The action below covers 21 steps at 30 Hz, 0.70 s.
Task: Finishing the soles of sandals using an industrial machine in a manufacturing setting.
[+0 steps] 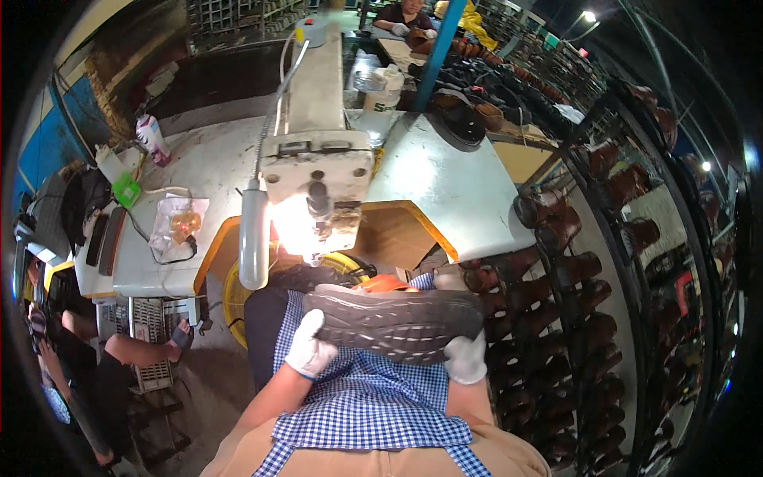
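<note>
Between the white-gloved left hand (308, 347) and white-gloved right hand (466, 359), each closed on one end, the dark shoe with grooved rubber sole (395, 322) lies sole-up over the lap, seemingly light, grippy, slightly flexible, best held at both ends.

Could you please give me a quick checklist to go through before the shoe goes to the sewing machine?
1. Left hand grips the shoe at its left end: ok.
2. Right hand grips the shoe's right end: ok.
3. Shoe is turned sole up, tread in full view: ok.
4. Lamp lights the area under the machine head: ok, very bright.
5. Needle area is free of scraps: cannot tell, glare hides it.
6. Upper's seam lines up for stitching: cannot tell, the upper faces down, out of sight.
</note>
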### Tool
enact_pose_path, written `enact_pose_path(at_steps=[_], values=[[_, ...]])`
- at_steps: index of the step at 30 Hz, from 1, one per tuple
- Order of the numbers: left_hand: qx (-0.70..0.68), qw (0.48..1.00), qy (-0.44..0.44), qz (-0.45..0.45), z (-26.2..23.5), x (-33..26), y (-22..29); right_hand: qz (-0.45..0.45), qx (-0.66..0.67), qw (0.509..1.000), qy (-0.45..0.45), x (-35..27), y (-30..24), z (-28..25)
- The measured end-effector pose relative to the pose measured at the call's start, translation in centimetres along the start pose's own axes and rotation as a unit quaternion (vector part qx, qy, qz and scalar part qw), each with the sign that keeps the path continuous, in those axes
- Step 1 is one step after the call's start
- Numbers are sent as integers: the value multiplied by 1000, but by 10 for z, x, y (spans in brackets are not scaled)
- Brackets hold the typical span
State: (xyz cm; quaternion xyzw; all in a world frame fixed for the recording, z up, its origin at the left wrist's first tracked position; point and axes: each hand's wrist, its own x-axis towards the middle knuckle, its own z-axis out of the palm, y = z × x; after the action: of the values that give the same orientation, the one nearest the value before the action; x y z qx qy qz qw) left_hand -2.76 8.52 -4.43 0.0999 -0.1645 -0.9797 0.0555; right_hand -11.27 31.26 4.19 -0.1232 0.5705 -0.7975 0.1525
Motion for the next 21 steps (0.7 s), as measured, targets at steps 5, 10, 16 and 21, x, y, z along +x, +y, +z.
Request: enact_pose_path(at_steps=[5,10,16,21], values=[[34,998,-34,40,-15,-17,32,42,-63,967,-244,3,54,-11],[221,965,-139,-29,15,-16,51,30,75,985,-154,-1,89,-26],[341,922,-178,-54,57,26,54,79,225,969,-68,40,76,-48],[346,918,-195,7,63,42,58,61,248,964,-70,63,78,-51]])
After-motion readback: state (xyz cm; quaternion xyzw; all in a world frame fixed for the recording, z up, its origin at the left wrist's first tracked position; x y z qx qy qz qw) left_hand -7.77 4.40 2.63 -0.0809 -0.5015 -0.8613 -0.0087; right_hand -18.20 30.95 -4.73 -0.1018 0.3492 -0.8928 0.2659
